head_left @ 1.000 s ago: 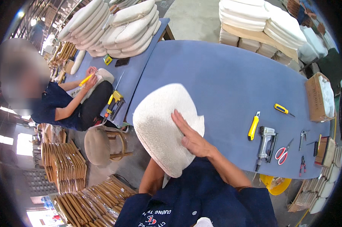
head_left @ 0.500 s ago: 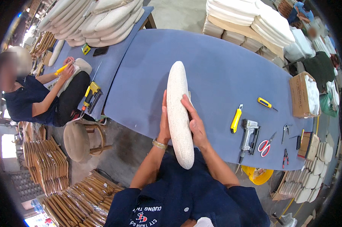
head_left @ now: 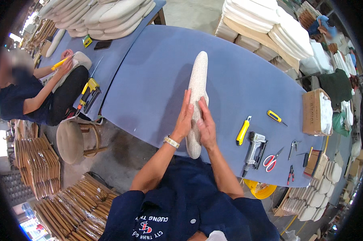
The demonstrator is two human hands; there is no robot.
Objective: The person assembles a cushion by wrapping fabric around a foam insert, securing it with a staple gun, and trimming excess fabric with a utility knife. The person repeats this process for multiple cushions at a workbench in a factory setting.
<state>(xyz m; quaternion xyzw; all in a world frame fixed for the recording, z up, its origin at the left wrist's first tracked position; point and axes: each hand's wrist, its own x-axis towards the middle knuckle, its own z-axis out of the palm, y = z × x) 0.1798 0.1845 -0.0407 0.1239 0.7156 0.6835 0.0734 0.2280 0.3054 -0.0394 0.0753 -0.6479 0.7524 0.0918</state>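
A pale, speckled fabric seat cushion (head_left: pixel 199 72) stands on its edge, its long narrow side toward me, above the near part of the blue-covered table (head_left: pixel 157 72). My left hand (head_left: pixel 184 121) lies along its left side with fingers stretched and together. On the opposite side my right hand (head_left: pixel 206 125) presses with its fingers extended. The cushion is held between the two palms. Its broad faces are mostly turned out of sight.
Right of my hands lie a yellow utility knife (head_left: pixel 243 131), a staple gun (head_left: pixel 254 150), red-handled scissors (head_left: pixel 271 161), a screwdriver (head_left: pixel 274 116) and pliers (head_left: pixel 290 175). A cardboard box (head_left: pixel 311 112) stands farther right. A co-worker (head_left: pixel 33 96) sits at left near stacked cushions (head_left: pixel 117 18).
The cushion has turned to show a thinner edge and tilted so its far end leans right. My left hand has come further over its near side. The whole view has shifted slightly.
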